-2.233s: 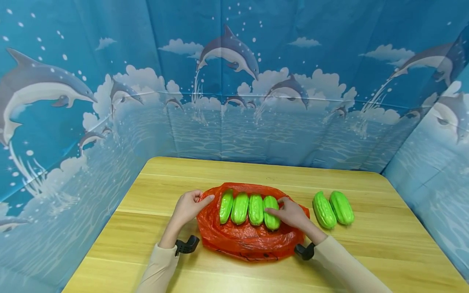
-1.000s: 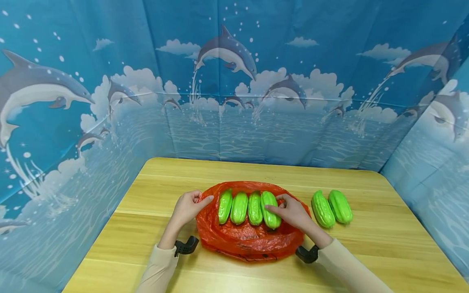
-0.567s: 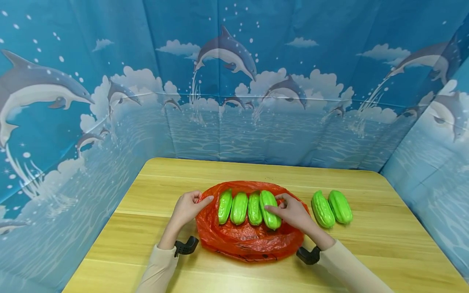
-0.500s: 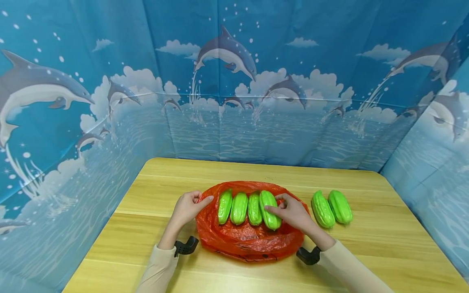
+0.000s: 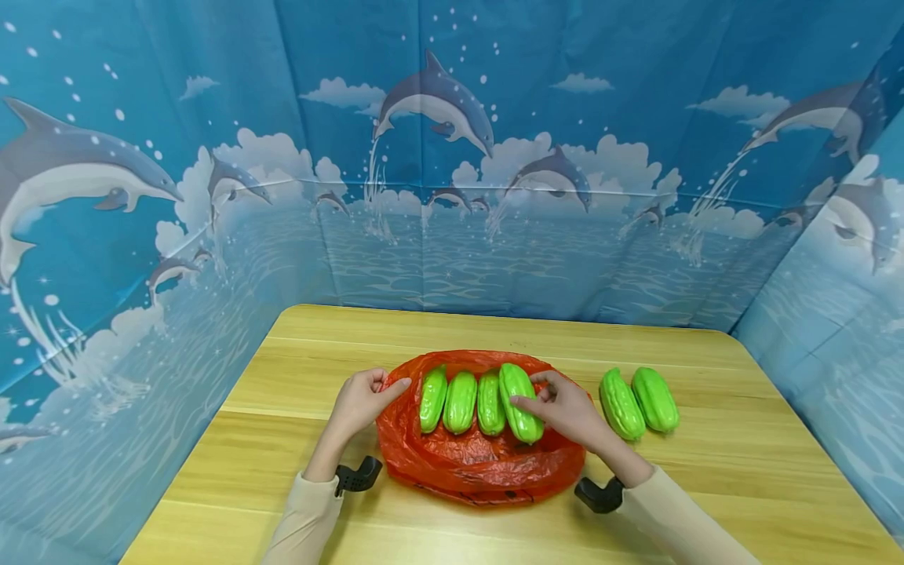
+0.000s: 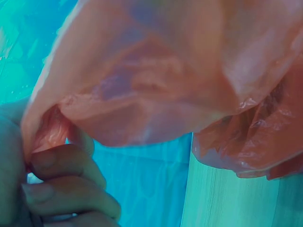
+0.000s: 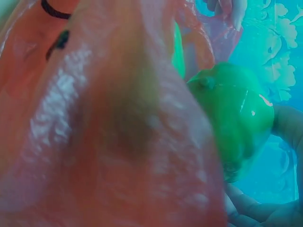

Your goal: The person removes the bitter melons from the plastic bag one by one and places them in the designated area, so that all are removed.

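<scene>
A red plastic bag (image 5: 487, 467) lies on the table with its mouth spread wide. My left hand (image 5: 362, 402) pinches the left edge of that mouth; in the left wrist view its curled fingers (image 6: 71, 191) grip the bag's film. Inside the opening, 3 glossy green ribbed gourds (image 5: 461, 402) lie side by side. My right hand (image 5: 565, 410) holds another such gourd (image 5: 521, 404), slightly tilted, at the right end of the row. The right wrist view shows this gourd (image 7: 241, 118) between thumb and fingers, partly hidden by the bag's film (image 7: 109, 118).
Two more green gourds (image 5: 621, 404) lie together on the wooden table (image 5: 741, 471), right of the bag. A blue curtain (image 5: 452, 251) with dolphins hangs behind the table and along both sides. Black wrist cameras (image 5: 360, 475) sit below both hands.
The gourd in my right hand has shifted slightly up and toward the far side, tilting leftward at its top. My left hand has kept its hold on the bag's edge.
</scene>
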